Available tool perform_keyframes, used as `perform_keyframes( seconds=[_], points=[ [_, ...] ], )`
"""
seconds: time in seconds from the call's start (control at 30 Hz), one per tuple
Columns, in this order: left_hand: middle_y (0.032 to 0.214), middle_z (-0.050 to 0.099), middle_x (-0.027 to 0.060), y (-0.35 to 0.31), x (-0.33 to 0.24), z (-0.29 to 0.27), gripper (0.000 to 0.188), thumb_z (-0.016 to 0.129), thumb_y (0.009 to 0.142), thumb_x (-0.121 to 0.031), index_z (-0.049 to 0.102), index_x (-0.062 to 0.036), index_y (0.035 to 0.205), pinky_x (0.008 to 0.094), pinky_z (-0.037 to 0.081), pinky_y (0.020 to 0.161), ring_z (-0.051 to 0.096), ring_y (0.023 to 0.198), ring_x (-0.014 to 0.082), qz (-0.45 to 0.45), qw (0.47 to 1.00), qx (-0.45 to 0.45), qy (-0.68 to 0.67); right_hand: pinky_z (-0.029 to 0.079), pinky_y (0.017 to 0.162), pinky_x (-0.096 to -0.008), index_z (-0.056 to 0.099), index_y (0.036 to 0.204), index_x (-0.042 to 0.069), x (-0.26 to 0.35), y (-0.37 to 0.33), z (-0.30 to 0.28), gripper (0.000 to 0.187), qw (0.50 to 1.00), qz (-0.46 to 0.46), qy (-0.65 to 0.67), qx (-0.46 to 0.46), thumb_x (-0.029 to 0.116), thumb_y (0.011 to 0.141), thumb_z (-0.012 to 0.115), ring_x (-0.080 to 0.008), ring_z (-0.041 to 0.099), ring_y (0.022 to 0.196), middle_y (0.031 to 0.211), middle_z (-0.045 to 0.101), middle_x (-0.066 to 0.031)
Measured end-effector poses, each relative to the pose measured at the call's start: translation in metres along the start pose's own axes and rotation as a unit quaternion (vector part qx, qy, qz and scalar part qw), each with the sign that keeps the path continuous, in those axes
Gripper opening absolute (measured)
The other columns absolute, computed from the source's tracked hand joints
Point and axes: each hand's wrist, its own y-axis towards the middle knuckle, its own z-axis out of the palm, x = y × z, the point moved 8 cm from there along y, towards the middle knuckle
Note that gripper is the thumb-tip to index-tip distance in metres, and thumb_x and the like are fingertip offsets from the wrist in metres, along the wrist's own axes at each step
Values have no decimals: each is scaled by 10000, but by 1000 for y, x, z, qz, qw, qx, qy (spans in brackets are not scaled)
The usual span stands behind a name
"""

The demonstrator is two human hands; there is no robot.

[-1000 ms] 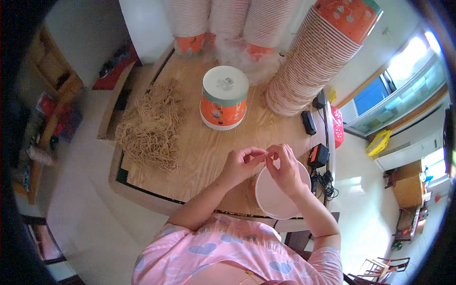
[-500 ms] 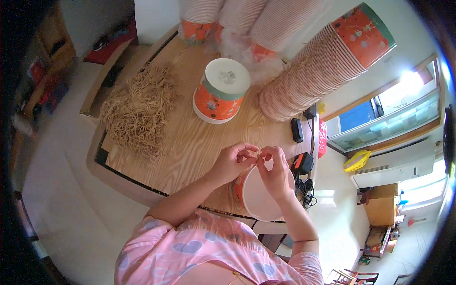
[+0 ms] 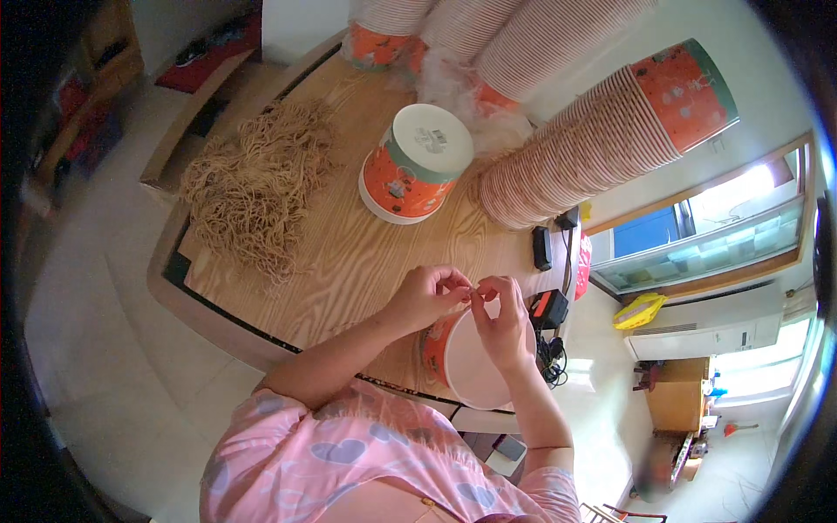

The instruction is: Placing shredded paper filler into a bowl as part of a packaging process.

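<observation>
My left hand (image 3: 429, 295) and my right hand (image 3: 500, 315) meet above a white-lined paper bucket (image 3: 478, 370), both with fingertips pinched together. Between the fingertips is a small tan bit that looks like twine; most of it is hidden by the fingers. The bucket lies tilted at the table's near edge, its orange printed side toward the left and its white mouth under my right wrist. Farther off, another orange and green paper bucket (image 3: 405, 187) stands upside down with its white base up. A tangled heap of tan twine (image 3: 261, 187) lies on the left of the table.
A long nested stack of paper buckets (image 3: 584, 144), with tan strands along it, leans at the back right. More stacks (image 3: 540, 44) in clear plastic stand behind. A black box (image 3: 542, 248), an orange and black device (image 3: 549, 308) and cables (image 3: 551, 357) sit along the table's right edge.
The view has shifted slightly. Both hands keep their pinch over the bucket, and the fingertips have barely moved. The bucket, the heap and the stacks stay in place.
</observation>
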Motion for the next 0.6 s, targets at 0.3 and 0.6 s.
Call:
perform_keyframes(
  seconds=[0.3, 0.6],
  points=[
    [708, 664, 44, 5, 10, -9, 157, 671, 809, -173, 659, -26, 861, 242, 461, 543, 588, 596, 69, 14, 998, -46, 32, 480, 710, -318, 531, 971, 32, -6, 0, 0, 262, 997, 51, 64, 1, -23, 754, 668, -221, 595, 771, 864, 588, -108],
    [775, 670, 32, 1, -11, -19, 95, 636, 827, -98, 632, -26, 890, 229, 480, 576, 593, 632, 62, 44, 997, -63, 23, 484, 721, -299, 532, 1055, 45, -25, -7, 10, 325, 984, 129, 112, 56, 5, 769, 681, -181, 623, 749, 787, 642, -65]
  ],
)
